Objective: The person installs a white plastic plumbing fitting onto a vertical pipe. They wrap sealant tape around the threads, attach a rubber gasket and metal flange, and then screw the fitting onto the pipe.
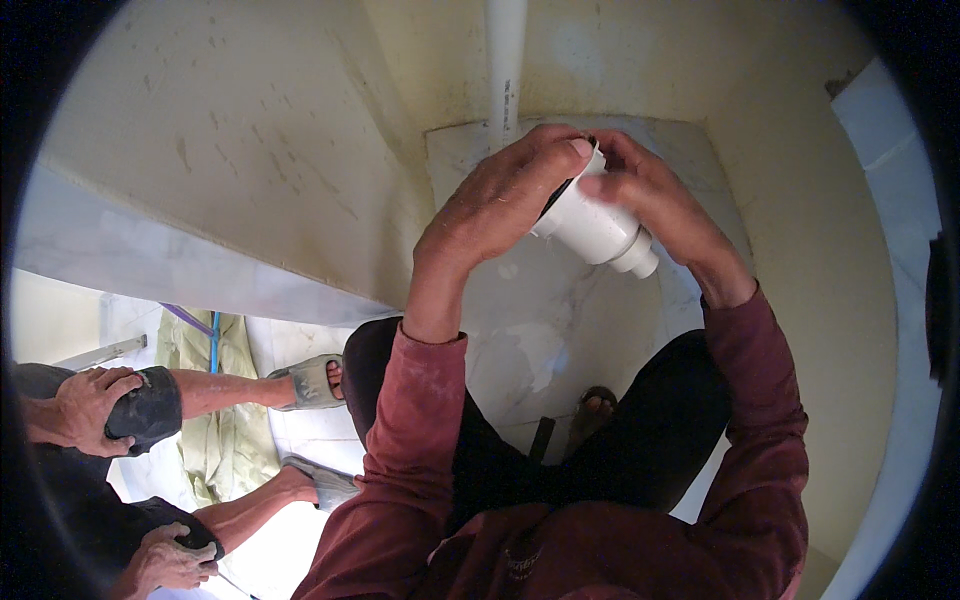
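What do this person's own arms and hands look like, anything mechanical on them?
Nothing mechanical shows: each grip is a hand, the left hand and right hand both gloveless. The left sleeve and right sleeve are maroon cloth, the left smudged pale near its cuff.

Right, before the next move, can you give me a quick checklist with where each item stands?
1. Left hand on the white fitting: ok, it holds the wide end.
2. Right hand firmly gripping: cannot tell; it is at the fitting's side, but its thumb is blurred.
3. Inside of the wide end free of obstruction: cannot tell, mostly hidden by the left hand.
4. White fitting apart from the upright white pipe: ok, a gap shows between them.
5. Co-worker's hands away from the fitting: ok, both rest on their knees.
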### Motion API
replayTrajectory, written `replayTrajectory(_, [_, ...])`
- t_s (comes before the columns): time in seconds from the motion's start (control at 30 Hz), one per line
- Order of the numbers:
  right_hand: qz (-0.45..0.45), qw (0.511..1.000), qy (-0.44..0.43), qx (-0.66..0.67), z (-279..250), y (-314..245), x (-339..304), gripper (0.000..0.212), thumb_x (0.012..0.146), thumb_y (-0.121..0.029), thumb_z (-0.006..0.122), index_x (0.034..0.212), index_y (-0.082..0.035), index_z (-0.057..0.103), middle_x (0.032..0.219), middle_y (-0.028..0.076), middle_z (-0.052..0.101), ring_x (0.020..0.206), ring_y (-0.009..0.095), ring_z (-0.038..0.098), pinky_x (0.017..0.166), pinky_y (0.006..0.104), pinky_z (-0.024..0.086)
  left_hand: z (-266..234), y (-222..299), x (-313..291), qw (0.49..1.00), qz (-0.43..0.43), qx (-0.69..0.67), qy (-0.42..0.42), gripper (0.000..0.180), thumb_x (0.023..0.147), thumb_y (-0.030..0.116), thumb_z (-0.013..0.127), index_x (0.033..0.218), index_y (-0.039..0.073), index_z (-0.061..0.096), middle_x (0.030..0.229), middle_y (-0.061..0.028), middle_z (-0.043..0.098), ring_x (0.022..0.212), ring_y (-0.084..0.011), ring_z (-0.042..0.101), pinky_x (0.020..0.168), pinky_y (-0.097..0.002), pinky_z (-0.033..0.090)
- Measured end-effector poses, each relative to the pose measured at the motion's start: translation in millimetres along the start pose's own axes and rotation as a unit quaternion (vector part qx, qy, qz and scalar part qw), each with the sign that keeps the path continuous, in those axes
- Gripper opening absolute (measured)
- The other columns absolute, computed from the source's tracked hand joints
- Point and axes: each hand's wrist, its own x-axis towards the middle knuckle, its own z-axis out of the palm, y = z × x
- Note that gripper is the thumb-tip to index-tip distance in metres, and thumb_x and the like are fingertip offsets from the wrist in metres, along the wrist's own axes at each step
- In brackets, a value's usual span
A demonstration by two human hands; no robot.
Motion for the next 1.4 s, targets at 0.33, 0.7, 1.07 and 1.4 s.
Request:
replayTrajectory(0.33, [-0.207, 0.842, 0.151, -0.475, 24, -18, -18, 0.091, 0.078, -0.055, 0.079, 0.134, 0.011, 0.049, 0.121, 0.031, 0.059, 0.114, 0.043, 0.061, 0.099, 0.0452, 0.048, -4, -15, 6, 0.993, 0.088, 0.079, 0.018, 0.048, 0.102, 0.046, 0.048, 0.124, 0.006, 0.061, 0.119, -0.0129, 0.065, 0.104, -0.0284, 0.064, 0.090, -0.0380, 0.051])
replayTrajectory(0.7, [0.067, 0.982, -0.026, 0.175, -9, 15, 1, 0.058, 0.097, -0.057, 0.060, 0.121, -0.004, 0.063, 0.107, 0.007, 0.066, 0.099, 0.016, 0.063, 0.087, 0.0329, 0.051, -2, 9, 6, 0.998, -0.006, -0.048, -0.040, 0.063, 0.099, 0.050, 0.051, 0.135, -0.001, 0.060, 0.115, -0.0101, 0.067, 0.104, -0.0186, 0.060, 0.094, -0.0317, 0.047])
replayTrajectory(1.07, [-0.179, 0.902, 0.124, -0.373, 15, -19, -13, 0.078, 0.087, -0.063, 0.067, 0.124, 0.005, 0.058, 0.113, 0.022, 0.066, 0.106, 0.034, 0.065, 0.090, 0.0438, 0.051, 0, -11, 14, 1.000, 0.003, -0.006, 0.027, 0.055, 0.100, 0.048, 0.050, 0.132, 0.003, 0.060, 0.127, -0.0169, 0.065, 0.115, -0.0279, 0.061, 0.100, -0.0335, 0.046])
replayTrajectory(1.4, [-0.081, 0.982, 0.051, -0.162, 2, 9, -2, 0.079, 0.089, -0.066, 0.066, 0.124, 0.004, 0.057, 0.109, 0.019, 0.065, 0.102, 0.030, 0.066, 0.085, 0.0420, 0.052, -11, 4, 8, 0.990, -0.126, -0.053, -0.022, 0.058, 0.100, 0.053, 0.045, 0.130, 0.006, 0.061, 0.119, -0.0132, 0.067, 0.106, -0.0274, 0.064, 0.094, -0.0386, 0.049])
